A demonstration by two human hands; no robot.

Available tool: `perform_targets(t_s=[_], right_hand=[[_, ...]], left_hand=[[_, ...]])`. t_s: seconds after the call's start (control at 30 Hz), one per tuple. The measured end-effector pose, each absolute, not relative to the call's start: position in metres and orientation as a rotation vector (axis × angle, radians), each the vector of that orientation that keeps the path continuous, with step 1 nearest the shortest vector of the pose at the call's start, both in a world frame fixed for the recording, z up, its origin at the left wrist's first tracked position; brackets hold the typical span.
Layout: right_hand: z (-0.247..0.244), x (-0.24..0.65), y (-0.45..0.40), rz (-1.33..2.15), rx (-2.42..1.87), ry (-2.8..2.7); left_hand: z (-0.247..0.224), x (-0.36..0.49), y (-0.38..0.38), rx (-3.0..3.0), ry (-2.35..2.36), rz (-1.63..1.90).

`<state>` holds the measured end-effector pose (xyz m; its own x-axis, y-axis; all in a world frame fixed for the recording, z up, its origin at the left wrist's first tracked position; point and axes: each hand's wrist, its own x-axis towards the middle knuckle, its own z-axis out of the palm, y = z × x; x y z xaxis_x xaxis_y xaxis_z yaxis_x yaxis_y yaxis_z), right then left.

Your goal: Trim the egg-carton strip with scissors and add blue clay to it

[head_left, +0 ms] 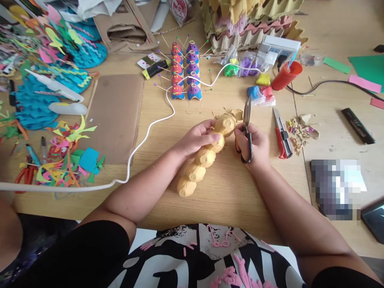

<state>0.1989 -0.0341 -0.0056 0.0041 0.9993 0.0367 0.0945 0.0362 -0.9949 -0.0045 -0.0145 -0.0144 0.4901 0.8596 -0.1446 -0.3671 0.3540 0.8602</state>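
A strip of yellow egg carton cups [205, 157] slants over the table in front of me, its bumps facing up. My left hand [200, 138] grips it near the far end, thumb on top of one cup. In my right hand [253, 144] is a pair of black-handled scissors [247, 116], fingers through the loops and blades pointing up and away. The right fingertips are close to the strip's far cup; whether they touch it I cannot tell. Torn carton scraps [237, 114] lie just beyond that cup.
A red utility knife [282, 136] lies right of the scissors, beside small scraps [300, 132]. Two painted carton caterpillars [177, 72] stand farther back. A white cable [150, 126] crosses the left side past a cardboard sheet [115, 120]. A red cup [287, 75] and egg trays [252, 36] are behind.
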Motion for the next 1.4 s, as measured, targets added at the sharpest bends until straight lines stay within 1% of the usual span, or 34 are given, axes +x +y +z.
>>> perform_targets(t_s=[0.13,0.57,0.97,1.2,1.4], right_hand=[[-0.0055,0.1993,-0.0329,1.179,-1.281,-1.272],[-0.0028,0.197,-0.0327,1.184,-1.307,-1.231],[-0.0028,0.1983,-0.0318,1.073,-1.338,-1.235],[-0.0045,0.1977,-0.0324,1.165,-1.306,-1.238],[-0.0051,0.1991,-0.0321,1.136,-1.307,-1.271]], left_hand=[[-0.0167,-0.005,-0.0142,0.891,0.653,0.866],[-0.0144,-0.0046,-0.0162,0.862,0.634,0.863],[-0.0164,-0.0052,-0.0147,0.885,0.674,0.862],[-0.0133,-0.0036,-0.0163,0.879,0.671,0.861],[-0.0133,-0.0037,-0.0161,0.886,0.685,0.853]])
